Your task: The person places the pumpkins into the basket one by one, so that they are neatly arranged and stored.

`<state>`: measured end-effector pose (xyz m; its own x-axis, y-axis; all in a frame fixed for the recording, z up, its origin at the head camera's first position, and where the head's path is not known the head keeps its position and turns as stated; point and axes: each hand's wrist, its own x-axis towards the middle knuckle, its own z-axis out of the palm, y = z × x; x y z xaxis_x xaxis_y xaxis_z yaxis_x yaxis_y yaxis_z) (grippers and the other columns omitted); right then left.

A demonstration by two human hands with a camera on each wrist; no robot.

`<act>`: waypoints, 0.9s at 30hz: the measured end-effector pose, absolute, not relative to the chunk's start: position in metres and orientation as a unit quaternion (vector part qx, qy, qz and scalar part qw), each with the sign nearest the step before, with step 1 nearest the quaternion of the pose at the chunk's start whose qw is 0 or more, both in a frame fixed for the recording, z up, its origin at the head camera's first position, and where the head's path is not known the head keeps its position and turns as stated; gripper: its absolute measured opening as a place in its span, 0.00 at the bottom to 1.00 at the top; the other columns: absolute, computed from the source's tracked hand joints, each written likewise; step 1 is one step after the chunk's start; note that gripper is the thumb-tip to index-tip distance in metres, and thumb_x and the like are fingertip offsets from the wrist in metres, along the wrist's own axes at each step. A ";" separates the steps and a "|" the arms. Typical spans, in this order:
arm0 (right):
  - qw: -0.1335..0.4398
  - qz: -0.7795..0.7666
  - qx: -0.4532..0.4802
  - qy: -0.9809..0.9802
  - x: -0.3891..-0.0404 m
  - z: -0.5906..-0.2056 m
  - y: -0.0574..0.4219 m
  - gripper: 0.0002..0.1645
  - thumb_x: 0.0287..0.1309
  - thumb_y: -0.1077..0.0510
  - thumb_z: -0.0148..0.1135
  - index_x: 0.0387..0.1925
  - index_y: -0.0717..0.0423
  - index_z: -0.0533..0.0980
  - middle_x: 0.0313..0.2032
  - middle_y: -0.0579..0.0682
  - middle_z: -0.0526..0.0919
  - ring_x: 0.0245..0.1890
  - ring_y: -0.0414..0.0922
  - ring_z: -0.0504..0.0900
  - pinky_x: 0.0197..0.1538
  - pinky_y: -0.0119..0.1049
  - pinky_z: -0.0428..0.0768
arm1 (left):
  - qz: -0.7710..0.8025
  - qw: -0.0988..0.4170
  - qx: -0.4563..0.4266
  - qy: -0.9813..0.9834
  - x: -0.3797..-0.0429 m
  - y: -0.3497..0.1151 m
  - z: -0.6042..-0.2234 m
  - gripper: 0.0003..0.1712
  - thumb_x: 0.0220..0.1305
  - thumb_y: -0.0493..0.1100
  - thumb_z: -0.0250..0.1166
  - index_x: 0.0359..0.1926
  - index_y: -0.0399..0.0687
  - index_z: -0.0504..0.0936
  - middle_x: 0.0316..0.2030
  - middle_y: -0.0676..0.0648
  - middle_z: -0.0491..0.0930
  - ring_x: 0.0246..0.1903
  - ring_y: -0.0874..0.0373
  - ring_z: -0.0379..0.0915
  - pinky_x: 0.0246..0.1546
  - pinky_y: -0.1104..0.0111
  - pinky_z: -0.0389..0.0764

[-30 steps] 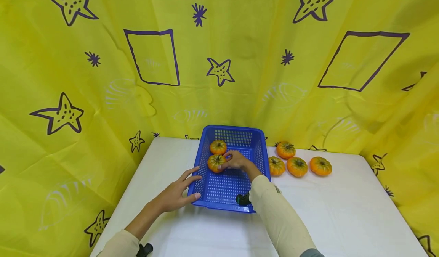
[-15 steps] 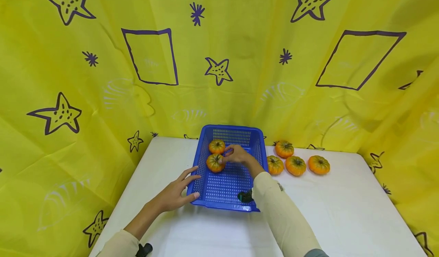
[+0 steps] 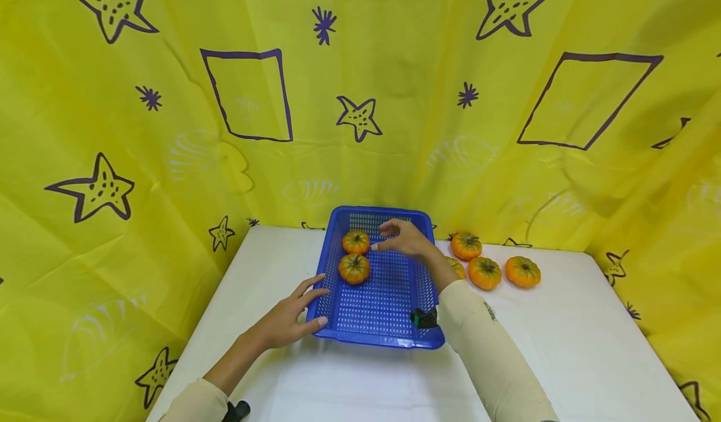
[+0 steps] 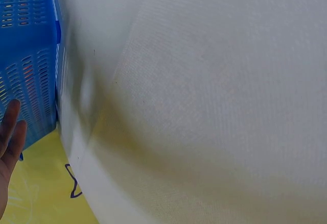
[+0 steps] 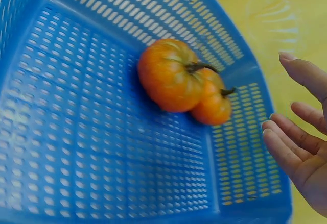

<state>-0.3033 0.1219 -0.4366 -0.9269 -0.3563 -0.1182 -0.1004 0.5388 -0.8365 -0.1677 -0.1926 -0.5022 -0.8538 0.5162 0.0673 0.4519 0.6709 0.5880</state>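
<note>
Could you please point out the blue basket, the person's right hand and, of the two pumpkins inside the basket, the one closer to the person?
Blue basket (image 3: 372, 340): head view, on its front rim.
Right hand (image 3: 409, 239): head view, on its back.
Closer pumpkin (image 3: 354, 270): head view, mid-body.

Basket: moulded plastic, smooth, v glossy along front rim, base + walls perforated
Table: cloth-like cover, matt, fine-textured
Pumpkins nr basket's L edge: smooth ribbed skin, semi-gloss, mat'l unclear
Stems: matt-looking
Loose pumpkins nr table's back edge: same skin, low sheen
Curtain past back edge: thin sheet, cloth/plastic unclear, creased, slight sheen
Sleeves: soft-looking cloth, matt
Wrist unit: plastic-looking
</note>
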 end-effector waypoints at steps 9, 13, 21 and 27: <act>0.110 -0.478 -0.161 0.856 -0.293 -0.417 0.164 0.40 0.60 0.52 0.71 0.68 0.63 0.66 0.65 0.66 0.73 0.61 0.62 0.76 0.63 0.57 0.77 | 0.306 0.056 0.264 0.913 -0.167 -0.192 -0.502 0.36 0.68 0.65 0.59 0.71 0.55 0.70 0.79 0.53 0.49 0.69 0.37 0.66 0.57 0.41 0.78; 0.105 -0.481 -0.157 0.856 -0.288 -0.409 0.184 0.40 0.60 0.53 0.71 0.69 0.64 0.66 0.65 0.66 0.72 0.63 0.63 0.74 0.64 0.58 0.76 | 0.306 0.053 0.263 0.913 -0.167 -0.191 -0.502 0.36 0.68 0.64 0.59 0.71 0.54 0.70 0.79 0.53 0.50 0.69 0.36 0.66 0.57 0.41 0.78; 0.085 -0.468 -0.137 0.869 -0.275 -0.403 0.227 0.42 0.60 0.49 0.71 0.68 0.63 0.66 0.65 0.66 0.72 0.62 0.62 0.75 0.62 0.56 0.78 | 0.305 0.047 0.262 0.914 -0.167 -0.191 -0.502 0.34 0.69 0.61 0.61 0.71 0.53 0.71 0.79 0.51 0.50 0.68 0.35 0.67 0.55 0.41 0.79; 0.074 -0.462 -0.134 0.873 -0.266 -0.414 0.256 0.39 0.61 0.50 0.70 0.67 0.62 0.67 0.62 0.65 0.75 0.60 0.61 0.77 0.57 0.45 0.83 | 0.307 0.049 0.259 0.915 -0.166 -0.190 -0.501 0.33 0.69 0.57 0.62 0.70 0.53 0.71 0.79 0.52 0.51 0.68 0.35 0.66 0.55 0.41 0.80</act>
